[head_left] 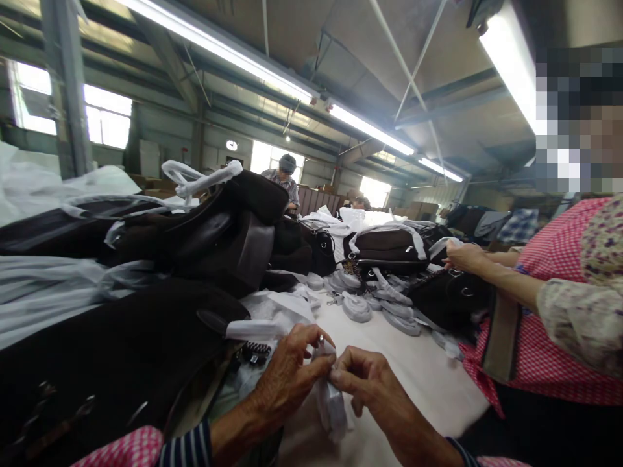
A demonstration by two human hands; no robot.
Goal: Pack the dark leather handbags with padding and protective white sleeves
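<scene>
My left hand point(287, 373) and my right hand point(370, 383) meet low in the middle of the head view, both pinched on a strip of white wrapping paper point(331, 399) that hangs down between them. A small metal piece shows at the top of the strip by my left fingertips. A dark brown bag point(111, 363) lies just left of my left hand, with a white-wrapped strap point(256, 329) reaching toward it.
More dark bags point(228, 233) are piled on the white table point(428, 383), with white paper rolls point(357, 306) in the middle. A co-worker in a pink checked apron point(545, 305) stands at the right, a hand point(464, 256) on a bag. Another person point(285, 178) works at the far end.
</scene>
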